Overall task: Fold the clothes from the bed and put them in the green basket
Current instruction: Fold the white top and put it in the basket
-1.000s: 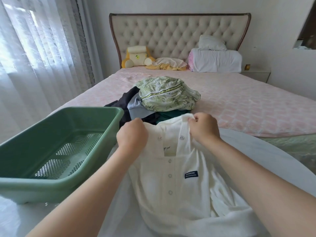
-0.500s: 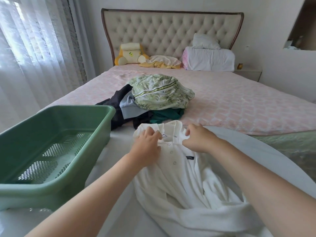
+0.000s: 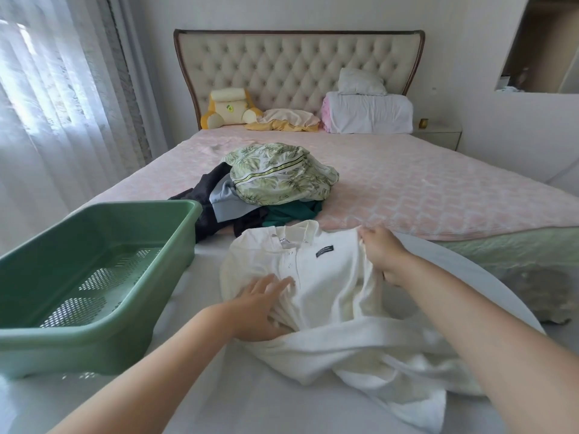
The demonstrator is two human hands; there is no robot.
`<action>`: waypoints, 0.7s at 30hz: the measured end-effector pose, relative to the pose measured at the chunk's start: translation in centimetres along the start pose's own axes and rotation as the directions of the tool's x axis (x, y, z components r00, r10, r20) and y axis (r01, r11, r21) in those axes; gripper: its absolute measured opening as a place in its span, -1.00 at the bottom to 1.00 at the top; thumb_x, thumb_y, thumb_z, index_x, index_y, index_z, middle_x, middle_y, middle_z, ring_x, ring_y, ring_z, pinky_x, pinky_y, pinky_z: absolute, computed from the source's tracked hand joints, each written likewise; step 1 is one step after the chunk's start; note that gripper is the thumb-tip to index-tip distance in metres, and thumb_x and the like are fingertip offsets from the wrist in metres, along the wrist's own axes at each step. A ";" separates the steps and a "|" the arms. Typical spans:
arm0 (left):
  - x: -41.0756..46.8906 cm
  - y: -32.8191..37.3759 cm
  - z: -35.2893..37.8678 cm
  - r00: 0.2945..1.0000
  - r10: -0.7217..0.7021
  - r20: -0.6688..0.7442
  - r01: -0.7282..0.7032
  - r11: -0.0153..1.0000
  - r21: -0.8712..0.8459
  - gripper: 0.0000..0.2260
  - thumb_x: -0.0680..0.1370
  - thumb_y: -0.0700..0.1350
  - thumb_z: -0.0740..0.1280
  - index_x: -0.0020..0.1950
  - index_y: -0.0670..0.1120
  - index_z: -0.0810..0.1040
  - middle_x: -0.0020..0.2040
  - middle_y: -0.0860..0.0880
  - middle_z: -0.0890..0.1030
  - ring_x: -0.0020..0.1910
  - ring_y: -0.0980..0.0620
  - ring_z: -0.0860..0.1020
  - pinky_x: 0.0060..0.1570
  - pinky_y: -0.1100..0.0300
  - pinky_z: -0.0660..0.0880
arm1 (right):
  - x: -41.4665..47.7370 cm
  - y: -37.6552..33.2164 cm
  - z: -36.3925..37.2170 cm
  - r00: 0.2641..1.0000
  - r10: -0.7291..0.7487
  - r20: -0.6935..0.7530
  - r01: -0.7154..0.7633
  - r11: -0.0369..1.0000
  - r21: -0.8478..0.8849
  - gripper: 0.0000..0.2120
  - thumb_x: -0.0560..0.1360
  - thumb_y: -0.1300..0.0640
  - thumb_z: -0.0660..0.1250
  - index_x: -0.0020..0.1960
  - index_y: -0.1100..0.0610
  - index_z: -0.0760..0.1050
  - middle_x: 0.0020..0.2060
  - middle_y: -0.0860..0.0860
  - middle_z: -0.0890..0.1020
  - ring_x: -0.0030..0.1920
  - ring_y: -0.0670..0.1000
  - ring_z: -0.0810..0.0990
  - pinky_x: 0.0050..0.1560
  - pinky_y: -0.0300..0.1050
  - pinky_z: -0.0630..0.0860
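1. Shirt (image 3: 329, 277): white polo, front up, lying on the counter (image 3: 244, 402) at the foot of the bed (image 3: 423, 195), just right of the basket (image 3: 175, 242).
2. Pointing: the collar faces away from me toward the bed, the hem toward me. The long axis runs far-to-near and drifts right at the near end. The lower half is bunched and twisted there.
3. Left grip (image 3: 263, 305): flat, fingers spread, pressing the chest just left of the buttons. It holds nothing.
4. Right grip (image 3: 380, 255): fingers curled, pinching the shirt's edge at the shoulder on my right.
5. Step, my call: spreading this shirt flat before the first fold. No fold made yet.
6. Next move calls for pulling the crumpled lower half straight toward me and laying the sleeves out, then folding the sides in. The left grip should pin the chest while the right tugs.
7. Pile (image 3: 275, 183): unfolded clothes on the bed just past the collar. I can't tell if they touch.
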State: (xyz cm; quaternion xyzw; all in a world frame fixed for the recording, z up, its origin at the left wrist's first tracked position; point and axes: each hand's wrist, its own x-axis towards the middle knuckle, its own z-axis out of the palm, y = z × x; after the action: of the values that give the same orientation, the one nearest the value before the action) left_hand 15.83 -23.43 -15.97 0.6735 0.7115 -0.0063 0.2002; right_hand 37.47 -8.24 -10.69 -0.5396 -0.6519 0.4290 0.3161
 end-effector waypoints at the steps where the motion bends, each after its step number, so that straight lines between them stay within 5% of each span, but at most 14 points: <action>1: 0.1 -0.3 -0.1 1.000 0.001 0.007 0.000 1.000 -0.019 -0.17 0.54 0.13 0.32 0.56 0.31 -0.25 0.61 0.10 -0.24 0.60 -0.10 -0.13 0.53 -0.12 0.04 | 0.0 -0.4 -0.4 0.997 -0.066 -0.040 0.066 0.998 -0.008 -0.73 0.67 -0.04 0.14 -0.04 0.13 0.44 -0.18 0.05 0.47 -0.13 0.08 0.48 -0.14 -0.08 0.33; 4: 0.6 -1.4 -0.6 0.999 -0.007 0.048 0.009 0.999 -0.036 -0.19 0.58 0.03 0.29 0.54 0.33 -0.28 0.59 0.13 -0.30 0.61 -0.07 -0.10 0.53 -0.09 0.07 | 0.0 -0.8 -2.0 0.962 -0.272 -0.032 0.243 0.903 -0.355 -0.64 0.50 -0.15 0.40 0.00 0.05 0.32 -0.20 -0.09 0.44 -0.18 0.03 0.47 -0.20 -0.06 0.32; 7: 1.0 -2.5 -1.2 0.997 -0.009 0.076 0.011 1.000 -0.022 -0.23 0.61 -0.01 0.27 0.56 0.31 -0.24 0.60 0.12 -0.30 0.60 -0.04 0.00 0.53 -0.03 0.09 | 0.9 0.6 -2.8 0.916 -0.401 -0.006 0.256 0.596 -0.761 -0.50 0.46 -0.11 0.43 0.22 0.04 0.23 -0.07 -0.04 0.53 -0.09 0.11 0.56 -0.19 -0.05 0.37; 11: 1.4 -2.7 -1.7 0.999 -0.023 -0.030 0.024 0.999 0.043 -0.28 0.59 -0.14 0.27 0.59 0.28 -0.06 0.62 0.08 -0.15 0.60 -0.03 0.01 0.52 0.00 0.12 | 1.9 2.3 -2.0 0.894 -0.443 -0.065 0.053 0.250 -0.967 -0.31 0.48 -0.13 0.45 0.40 0.10 0.16 0.22 0.15 0.42 0.17 0.15 0.47 0.09 -0.01 0.41; 13: 1.4 -1.5 -1.9 0.984 0.066 -0.163 -0.050 0.994 0.098 -0.36 0.55 -0.20 0.28 0.55 0.23 0.19 0.57 0.05 0.10 0.54 -0.03 0.14 0.48 0.00 0.20 | 1.9 2.3 -1.0 0.849 -0.523 0.069 0.166 0.139 -0.976 -0.39 0.47 -0.08 0.44 0.38 0.05 0.23 0.23 0.11 0.37 0.20 0.13 0.39 0.17 -0.01 0.35; 14: 1.3 -0.6 -2.0 0.968 0.129 -0.216 -0.121 0.991 0.047 -0.43 0.53 -0.24 0.28 0.47 0.19 0.34 0.49 0.06 0.25 0.47 0.02 0.24 0.44 0.03 0.26 | 1.5 1.9 -0.5 0.820 -0.554 0.146 0.274 0.155 -0.949 -0.52 0.48 -0.03 0.43 0.31 0.02 0.32 0.21 0.07 0.39 0.18 0.11 0.39 0.16 -0.03 0.35; 16: 1.1 1.3 -1.8 0.945 0.201 -0.257 -0.237 0.964 -0.121 -0.60 0.52 -0.22 0.32 0.30 0.15 0.52 0.28 0.10 0.47 0.28 0.13 0.39 0.32 0.09 0.36 | 0.3 0.8 0.5 0.831 -0.505 0.234 0.468 0.406 -0.785 -0.82 0.51 0.04 0.38 0.09 -0.02 0.48 0.07 -0.05 0.48 0.11 0.05 0.48 0.04 -0.09 0.40; 18: 0.6 2.6 -1.5 0.946 0.246 -0.210 -0.289 0.935 -0.206 -0.65 0.48 -0.02 0.45 0.24 0.20 0.53 0.16 0.17 0.52 0.14 0.24 0.45 0.20 0.25 0.41 | -0.8 0.2 1.4 0.879 -0.317 0.357 0.476 0.634 -0.609 -0.96 0.50 0.01 0.38 -0.08 -0.04 0.56 -0.11 -0.15 0.55 -0.03 -0.04 0.56 -0.08 -0.16 0.44; 21: 0.2 2.7 -0.9 0.947 0.292 -0.132 -0.307 0.945 -0.116 -0.56 0.42 -0.13 0.46 0.23 0.24 0.53 0.14 0.14 0.49 0.07 0.22 0.47 0.05 0.40 0.39 | -2.1 0.2 1.9 0.841 -0.126 0.526 0.463 0.671 -0.579 -0.84 0.47 -0.10 0.42 -0.14 -0.02 0.60 -0.18 -0.13 0.65 -0.11 -0.10 0.61 -0.05 -0.16 0.54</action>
State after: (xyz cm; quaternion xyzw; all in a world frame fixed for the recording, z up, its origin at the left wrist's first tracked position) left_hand 18.18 -22.77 -14.48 0.7580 0.6099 0.1104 0.2032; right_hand 36.35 -10.65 -11.63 -0.3885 -0.8975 0.2087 0.0031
